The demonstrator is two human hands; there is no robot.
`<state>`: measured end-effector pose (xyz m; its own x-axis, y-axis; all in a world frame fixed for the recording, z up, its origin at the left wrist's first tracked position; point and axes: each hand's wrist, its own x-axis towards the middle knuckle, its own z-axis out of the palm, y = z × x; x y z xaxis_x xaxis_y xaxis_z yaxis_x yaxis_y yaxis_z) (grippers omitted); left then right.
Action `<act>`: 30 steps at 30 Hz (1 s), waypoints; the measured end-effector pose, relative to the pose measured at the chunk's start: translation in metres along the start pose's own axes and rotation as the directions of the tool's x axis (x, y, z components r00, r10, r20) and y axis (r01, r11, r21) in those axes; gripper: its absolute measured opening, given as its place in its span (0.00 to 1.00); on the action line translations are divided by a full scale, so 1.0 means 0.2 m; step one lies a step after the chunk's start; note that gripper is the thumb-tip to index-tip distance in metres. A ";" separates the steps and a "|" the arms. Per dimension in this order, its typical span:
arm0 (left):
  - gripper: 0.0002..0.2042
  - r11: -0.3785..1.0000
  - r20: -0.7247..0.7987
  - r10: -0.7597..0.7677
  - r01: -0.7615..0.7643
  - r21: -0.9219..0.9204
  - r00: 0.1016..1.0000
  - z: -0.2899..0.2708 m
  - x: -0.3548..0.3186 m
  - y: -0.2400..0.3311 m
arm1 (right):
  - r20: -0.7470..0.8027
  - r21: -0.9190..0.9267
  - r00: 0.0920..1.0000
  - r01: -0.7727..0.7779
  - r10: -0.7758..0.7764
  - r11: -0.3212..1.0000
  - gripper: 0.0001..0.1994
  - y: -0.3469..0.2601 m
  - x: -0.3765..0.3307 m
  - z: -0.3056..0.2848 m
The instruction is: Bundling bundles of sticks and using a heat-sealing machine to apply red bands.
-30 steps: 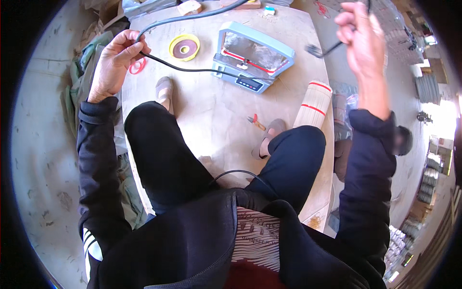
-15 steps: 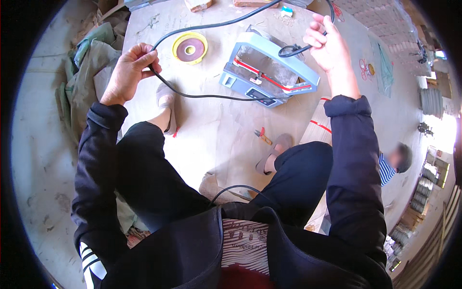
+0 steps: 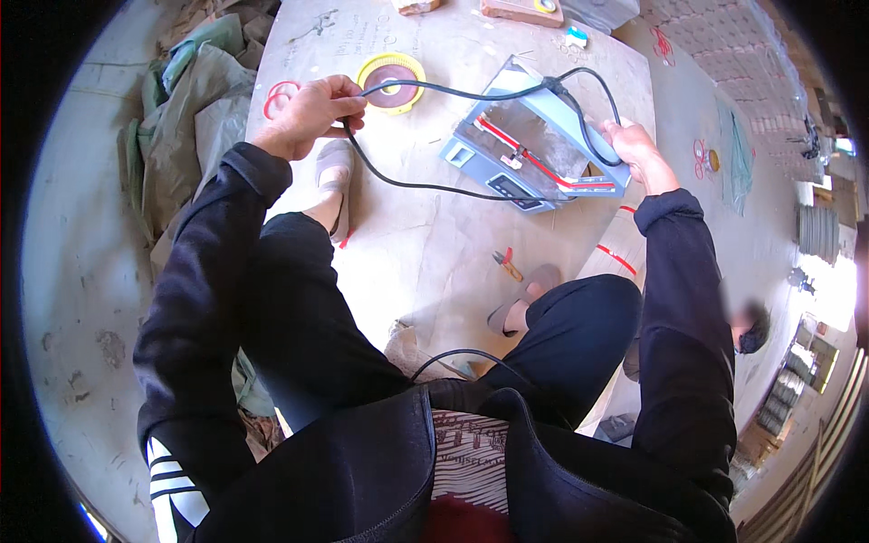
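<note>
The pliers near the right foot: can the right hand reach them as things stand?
Probably yes. The pliers lie in the open on the board, nothing on them. But the right hand now grips the black cable and would have to release it first.

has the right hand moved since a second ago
Yes. The right hand has come down from well above the blue machine and now rests at its right edge, holding the black cable.

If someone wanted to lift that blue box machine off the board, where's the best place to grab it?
Probably by its two short ends, coming from above with a hand on each. The blue machine lies flat and wide, too broad for one hand. The right hand already rests at its far end, and the black cable loops along the near side, so avoid that edge.
</note>
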<state>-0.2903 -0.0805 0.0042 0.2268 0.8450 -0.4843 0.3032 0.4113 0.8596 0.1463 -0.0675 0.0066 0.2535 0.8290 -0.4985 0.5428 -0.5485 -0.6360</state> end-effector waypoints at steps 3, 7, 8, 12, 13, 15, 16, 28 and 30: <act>0.05 0.999 -0.050 -0.033 0.035 0.037 0.998 0.02 0.00 -0.01 | 0.036 -0.171 0.999 -0.003 0.009 0.985 0.14 0.00 0.06 -0.01; 0.05 0.998 -0.097 -0.036 0.041 0.047 0.995 -0.03 0.11 -0.05 | 0.036 -0.125 0.999 -0.011 0.016 0.992 0.15 -0.07 -0.08 0.09; 0.05 0.998 -0.114 -0.036 0.041 0.051 0.993 -0.03 0.16 -0.04 | 0.000 -0.012 0.999 -0.040 0.040 0.999 0.15 -0.08 -0.12 0.12; 0.09 0.996 -0.177 -0.029 0.045 0.083 0.984 0.08 0.35 -0.03 | -0.294 -0.239 0.920 0.192 -0.259 0.952 0.13 0.09 -0.10 0.08; 0.09 0.995 -0.171 -0.031 0.046 0.088 0.985 0.11 0.39 -0.03 | -0.297 -0.236 0.921 0.185 -0.252 0.954 0.13 0.12 -0.08 0.06; 0.11 0.999 -0.169 -0.040 0.043 0.011 0.985 0.19 0.47 -0.04 | -0.152 0.157 0.987 0.080 -0.055 0.984 0.13 0.18 -0.04 0.02; 0.12 0.999 -0.146 -0.028 0.021 -0.047 0.989 0.24 0.51 -0.04 | -0.159 0.162 0.986 0.069 -0.043 0.984 0.13 0.19 -0.02 0.00; 0.10 1.000 -0.064 -0.023 0.023 -0.001 0.998 0.63 0.98 -0.29 | 0.150 0.096 0.986 -0.086 0.071 0.992 0.30 0.63 0.31 0.07; 0.11 0.999 0.010 -0.019 0.018 0.049 1.000 0.67 1.04 -0.38 | -0.134 0.192 0.956 -0.235 0.263 0.953 0.34 0.73 0.39 0.11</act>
<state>-0.1420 0.0186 -0.1828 0.2300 0.8339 -0.5017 0.3522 0.4092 0.8417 0.2277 -0.0856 -0.1375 0.4919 0.6625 -0.5649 0.3042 -0.7387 -0.6015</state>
